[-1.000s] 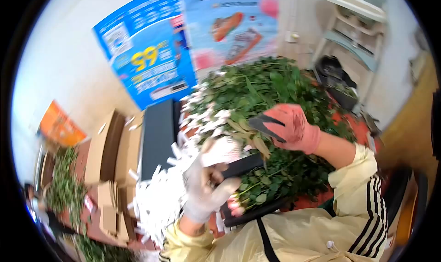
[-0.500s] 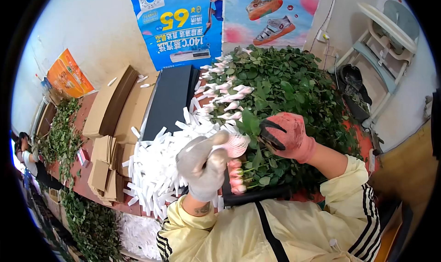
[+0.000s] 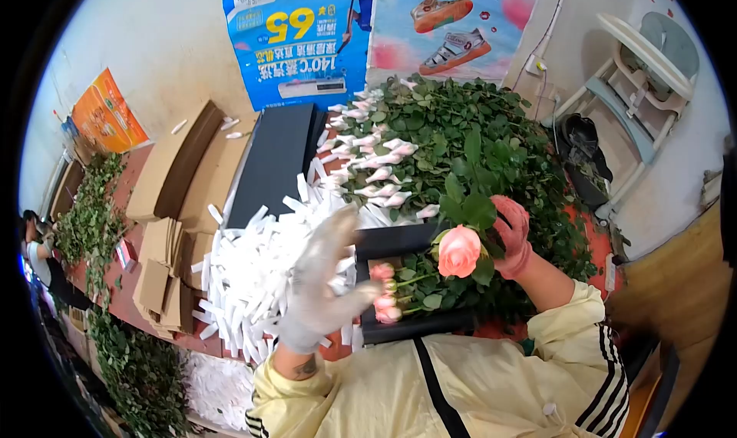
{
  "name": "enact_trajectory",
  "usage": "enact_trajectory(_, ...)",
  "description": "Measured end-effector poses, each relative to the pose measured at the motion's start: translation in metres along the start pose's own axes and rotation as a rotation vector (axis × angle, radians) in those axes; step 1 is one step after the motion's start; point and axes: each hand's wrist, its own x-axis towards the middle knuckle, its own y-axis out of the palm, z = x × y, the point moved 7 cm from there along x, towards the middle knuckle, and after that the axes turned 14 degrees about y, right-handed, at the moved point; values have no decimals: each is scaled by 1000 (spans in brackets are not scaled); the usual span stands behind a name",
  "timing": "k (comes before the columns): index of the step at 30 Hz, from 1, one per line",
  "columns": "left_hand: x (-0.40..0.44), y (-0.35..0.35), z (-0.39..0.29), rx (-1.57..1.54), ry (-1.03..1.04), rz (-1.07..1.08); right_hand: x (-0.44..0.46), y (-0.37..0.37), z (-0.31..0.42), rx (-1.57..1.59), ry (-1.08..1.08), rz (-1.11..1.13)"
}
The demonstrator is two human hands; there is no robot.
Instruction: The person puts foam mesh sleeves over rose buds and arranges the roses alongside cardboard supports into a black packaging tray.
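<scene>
My right hand, in a pinkish-red glove, is closed around the leafy stem of a pink rose. The bloom is bare and faces me; the stem in my grip is mostly hidden by leaves. My left hand, in a whitish glove, is raised over a heap of white sleeves, fingers apart and slightly blurred, with nothing visible in it. Between black padded strips lie several pink roses, heads to the left. A white-sleeved rose lies just behind the far strip.
Behind is a large pile of leafy stems with white-sleeved rose heads. To the left are a black board, cardboard sheets and more greenery. A high chair stands at right; another person is far left.
The mesh-sleeved rose head at my left fingers is gone from there, and that hand has opened. A bare rose now shows in my right hand. The far black strip has come into view.
</scene>
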Motion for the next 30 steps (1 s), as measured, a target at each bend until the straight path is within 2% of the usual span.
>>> enact_trajectory(1, 17, 12, -18, 48, 159, 45, -6, -1, -2, 41, -3, -24)
enact_trajectory(3, 37, 35, -31, -156, 155, 35, -11, 0, -1, 26, -19, 10)
enact_trajectory(5, 53, 52, -50, -48, 389, 149, -11, 5, 1, 73, -2, 141)
enact_trajectory(6, 54, 60, -50, -79, 447, 110, -16, 6, -2, 91, 23, 139)
enact_trajectory(11, 56, 77, -52, -120, 386, 86, -26, -6, -1, 36, 21, 53)
enact_trajectory(14, 55, 74, -55, -94, 458, 119, -23, -7, -7, -3, 22, 78)
enact_trajectory(15, 57, 70, -52, -138, 317, 160, -19, -12, -18, -56, 16, 117)
enact_trajectory(16, 54, 65, -47, -178, 167, 198, -17, -30, -35, -216, -53, 15)
enact_trajectory(17, 42, 55, -32, -207, -99, 262, -19, -61, -65, -196, -33, 25)
enact_trajectory(18, 28, 48, -16, -263, -244, 252, -17, -107, -100, -515, 51, -128)
enact_trajectory(19, 10, 46, 4, -289, -332, 249, 19, -146, -113, -130, 266, -295)
enact_trajectory(20, -9, 43, 24, -313, -420, 243, 49, -183, -126, 316, 375, -526)
enact_trajectory(21, -29, 47, 45, -75, -266, 347, 59, -209, -130, 388, 406, -664)
enact_trajectory(22, -45, 53, 57, 159, -105, 447, 61, -221, -121, 286, 404, -676)
enact_trajectory(24, -70, 72, 74, 181, -158, 509, 67, -214, -99, 19, 414, -557)
enact_trajectory(25, -78, 83, 78, 205, -190, 574, 68, -196, -88, -147, 401, -424)
enact_trajectory(28, -85, 103, 93, 312, -281, 627, 53, -107, -50, -545, 216, 119)
enact_trajectory(30, -100, 114, 110, 355, -323, 654, 28, -41, -30, -614, 68, 447)
